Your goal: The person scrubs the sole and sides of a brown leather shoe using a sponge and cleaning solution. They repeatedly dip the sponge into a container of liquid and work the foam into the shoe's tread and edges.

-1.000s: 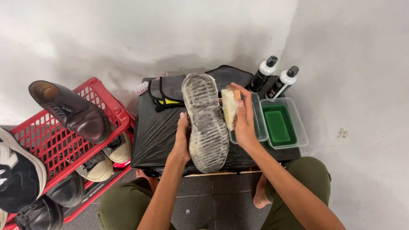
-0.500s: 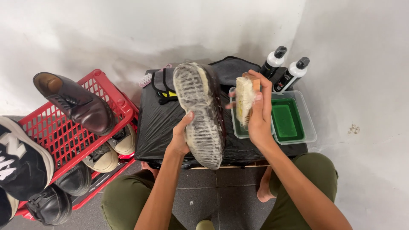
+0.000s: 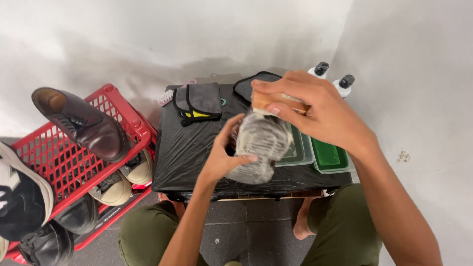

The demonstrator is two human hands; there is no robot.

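Note:
My left hand (image 3: pixel 224 155) grips a shoe (image 3: pixel 258 145) with a soapy pale sole, held above a small table draped in black plastic (image 3: pixel 182 152). The shoe looks foreshortened and blurred. My right hand (image 3: pixel 315 111) is closed on a wooden-backed brush (image 3: pixel 273 102) pressed against the far end of the sole. Two clear tubs stand under my right hand: one (image 3: pixel 298 150) partly hidden, the other (image 3: pixel 330 157) holding green liquid.
A red plastic crate (image 3: pixel 69 162) at the left carries a brown leather shoe (image 3: pixel 81 123), with several more shoes under and beside it. Folded grey cloths (image 3: pixel 199 101) and a dark pouch (image 3: pixel 249 83) lie at the table's back. Two black-capped bottles (image 3: pixel 334 79) stand by the corner wall.
The shoe has tipped so its sole faces me more end-on. My right hand has swung the brush from beside the shoe onto the sole's far end.

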